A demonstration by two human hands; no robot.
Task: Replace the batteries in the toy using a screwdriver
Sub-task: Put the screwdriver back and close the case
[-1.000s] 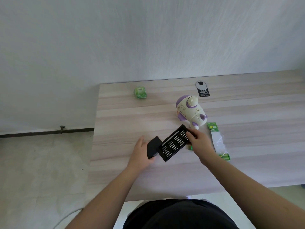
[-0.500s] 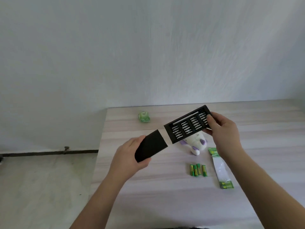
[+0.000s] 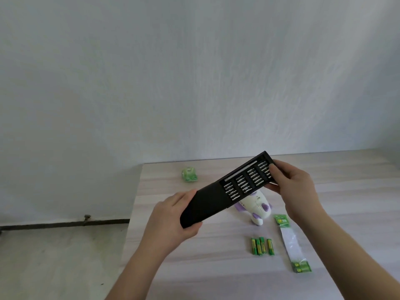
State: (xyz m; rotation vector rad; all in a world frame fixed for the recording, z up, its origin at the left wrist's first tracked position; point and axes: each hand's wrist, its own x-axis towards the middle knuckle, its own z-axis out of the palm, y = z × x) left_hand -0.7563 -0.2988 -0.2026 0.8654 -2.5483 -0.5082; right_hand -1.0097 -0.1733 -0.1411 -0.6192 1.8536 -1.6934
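Screwdriver kit tray [image 3: 249, 180] is held aloft over the worktop [image 3: 216, 267]. Right hand [image 3: 292, 187] pinches the tray's far end; left hand [image 3: 173, 217] grasps its black sleeve [image 3: 203, 206].

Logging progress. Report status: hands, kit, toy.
Left hand grips sleeve; right hand holds bit tray, slid out. Toy untouched behind it. Batteries loose on table.

The raised bit tray [image 3: 249, 180] hides the toy's [image 3: 257, 210] upper half, and its tiny bits cannot be told apart.
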